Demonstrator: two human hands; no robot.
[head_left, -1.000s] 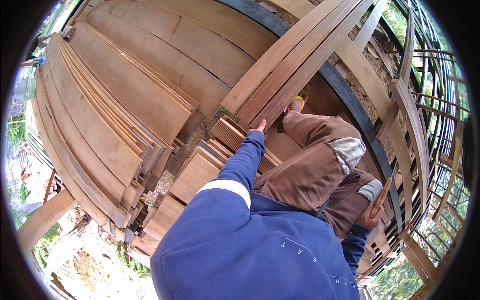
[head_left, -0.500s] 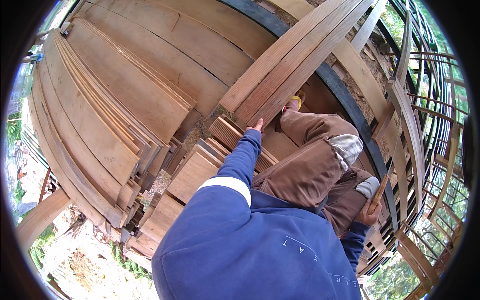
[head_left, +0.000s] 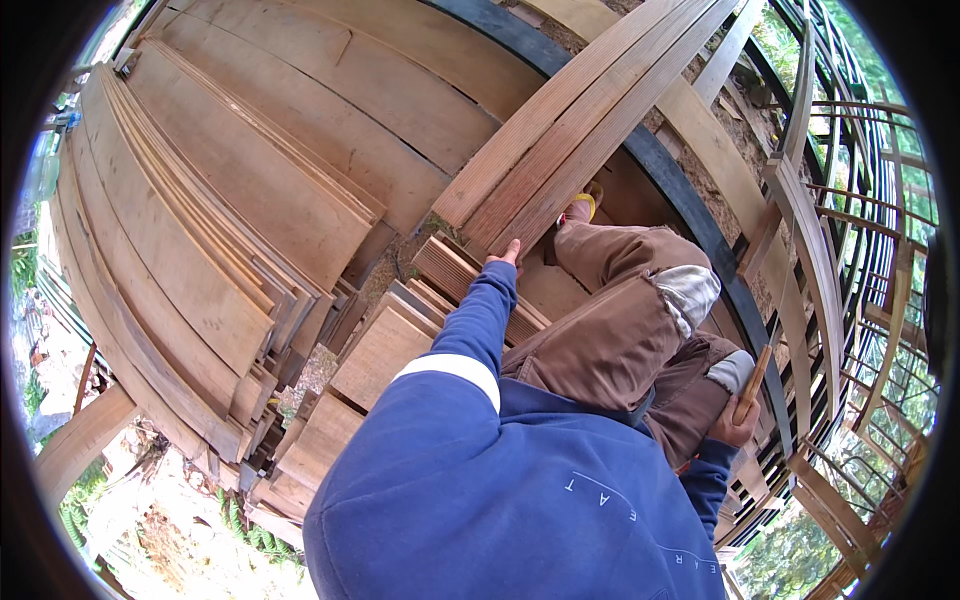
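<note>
My left hand [head_left: 506, 258] grips the near end of three long, reddish-brown grooved planks [head_left: 570, 120], its fingertips on the outermost plank. Below that end lie short stacked grooved boards [head_left: 450, 280]. Beside my bent right knee, my right hand [head_left: 738, 420] is closed round the wooden handle of a tool [head_left: 758, 370]; a thin part sticks up from it, too fine to make out clearly. My legs [head_left: 620, 330] in brown trousers with grey knee patches are folded beside the planks, and a foot in a yellow-strapped sandal [head_left: 582, 208] shows under them.
Wide wooden sheets and stacked boards [head_left: 200, 200] fill the left. A dark curved beam [head_left: 680, 200] crosses behind my legs. Slats and framing [head_left: 810, 250] stand at the right, with greenery beyond. Bright ground with ferns and debris [head_left: 170, 510] lies at the lower left.
The view has shifted a little, so the planks, boards and hands sit slightly further left in the picture. Both hands keep their holds.
</note>
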